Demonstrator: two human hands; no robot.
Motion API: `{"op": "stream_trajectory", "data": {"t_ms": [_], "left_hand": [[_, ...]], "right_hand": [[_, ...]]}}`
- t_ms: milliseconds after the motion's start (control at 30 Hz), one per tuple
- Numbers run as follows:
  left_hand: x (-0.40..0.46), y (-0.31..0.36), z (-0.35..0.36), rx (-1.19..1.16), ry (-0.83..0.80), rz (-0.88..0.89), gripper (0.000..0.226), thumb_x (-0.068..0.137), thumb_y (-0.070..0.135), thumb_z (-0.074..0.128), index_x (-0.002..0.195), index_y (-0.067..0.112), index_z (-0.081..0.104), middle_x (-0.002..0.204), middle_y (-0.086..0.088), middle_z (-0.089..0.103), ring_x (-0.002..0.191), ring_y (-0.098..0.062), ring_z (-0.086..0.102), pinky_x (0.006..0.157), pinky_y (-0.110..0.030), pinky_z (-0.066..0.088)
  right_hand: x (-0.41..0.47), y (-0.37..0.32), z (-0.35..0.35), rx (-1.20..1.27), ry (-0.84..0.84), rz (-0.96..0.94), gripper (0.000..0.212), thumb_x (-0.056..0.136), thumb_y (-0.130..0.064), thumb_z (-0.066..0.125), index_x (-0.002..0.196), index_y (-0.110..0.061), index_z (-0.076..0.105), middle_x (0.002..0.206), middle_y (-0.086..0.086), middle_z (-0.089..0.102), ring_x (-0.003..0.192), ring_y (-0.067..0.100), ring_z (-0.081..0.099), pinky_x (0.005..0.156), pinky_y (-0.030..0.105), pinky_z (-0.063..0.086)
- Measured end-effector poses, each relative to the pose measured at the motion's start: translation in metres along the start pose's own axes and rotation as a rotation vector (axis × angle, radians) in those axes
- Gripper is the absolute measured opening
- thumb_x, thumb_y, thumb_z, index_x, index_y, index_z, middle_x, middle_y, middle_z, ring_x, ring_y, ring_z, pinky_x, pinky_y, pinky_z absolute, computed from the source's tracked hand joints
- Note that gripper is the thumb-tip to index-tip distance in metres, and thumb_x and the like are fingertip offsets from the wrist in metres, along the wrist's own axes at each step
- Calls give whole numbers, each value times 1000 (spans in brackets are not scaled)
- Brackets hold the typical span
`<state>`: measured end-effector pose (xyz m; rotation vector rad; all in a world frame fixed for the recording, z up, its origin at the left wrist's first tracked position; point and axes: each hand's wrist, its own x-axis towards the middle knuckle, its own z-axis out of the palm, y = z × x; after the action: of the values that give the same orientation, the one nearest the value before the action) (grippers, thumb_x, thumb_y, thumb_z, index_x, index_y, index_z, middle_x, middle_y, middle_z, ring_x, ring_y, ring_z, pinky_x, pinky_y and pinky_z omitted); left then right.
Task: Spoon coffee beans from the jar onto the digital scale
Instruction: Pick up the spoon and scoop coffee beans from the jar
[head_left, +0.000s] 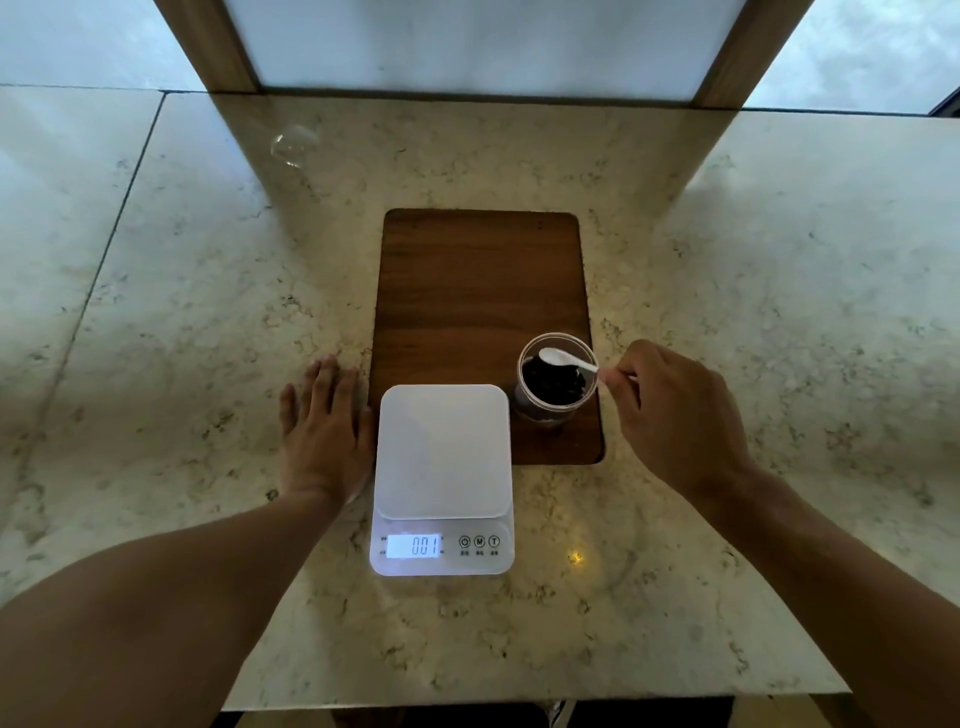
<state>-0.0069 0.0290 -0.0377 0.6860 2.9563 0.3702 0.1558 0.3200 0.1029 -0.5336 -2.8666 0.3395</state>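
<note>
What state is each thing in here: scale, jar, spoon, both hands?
Scale: on, display reads 0.01, platform bare.
Jar: open, upright on the board, holds dark beans.
Spoon: bowl inside the jar's mouth, above the beans, looks empty.
Right hand: pinching the spoon's handle.
Left hand: flat on the counter, left of the scale, holding nothing.
</note>
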Motion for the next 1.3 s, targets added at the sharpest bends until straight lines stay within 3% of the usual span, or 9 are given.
{"op": "stream_trajectory", "data": {"t_ms": [133, 300, 633, 1000, 1300], "left_hand": [[0, 0, 0, 9, -4, 1, 63, 95, 42, 23, 150, 13, 33, 162, -11, 23, 152, -25, 8, 121, -47, 0], [1, 0, 1, 20, -1, -2, 65, 95, 44, 22, 151, 13, 33, 162, -11, 22, 152, -24, 8, 121, -46, 0], [0, 0, 1, 17, 5, -5, 64, 95, 43, 25, 151, 14, 33, 162, -12, 23, 152, -25, 9, 121, -48, 3], [1, -2, 3, 20, 9, -2, 64, 95, 45, 25, 150, 15, 33, 162, -11, 23, 152, -24, 9, 121, -46, 1], [1, -3, 5, 15, 12, 1, 65, 95, 47, 24, 151, 14, 32, 162, -11, 22, 152, -23, 9, 121, -47, 2]], "right_hand": [[3, 2, 3, -70, -41, 39, 26, 96, -28, 57, 78, -9, 56, 62, 4, 58, 48, 21, 52, 45, 30, 45], [2, -1, 19, -50, -75, 127, 25, 97, -28, 56, 80, -10, 59, 64, 4, 59, 51, 19, 48, 46, 25, 27], [5, -2, 34, 164, -126, 330, 30, 96, -35, 58, 77, -13, 63, 65, 1, 62, 58, 19, 58, 55, 32, 47], [4, 1, 30, 318, -155, 494, 40, 94, -34, 62, 60, -13, 58, 54, 2, 59, 49, 14, 55, 46, 22, 33], [1, 7, 26, 441, -181, 609, 42, 93, -35, 63, 67, -3, 68, 48, 1, 52, 41, 12, 45, 46, 24, 33]]}}
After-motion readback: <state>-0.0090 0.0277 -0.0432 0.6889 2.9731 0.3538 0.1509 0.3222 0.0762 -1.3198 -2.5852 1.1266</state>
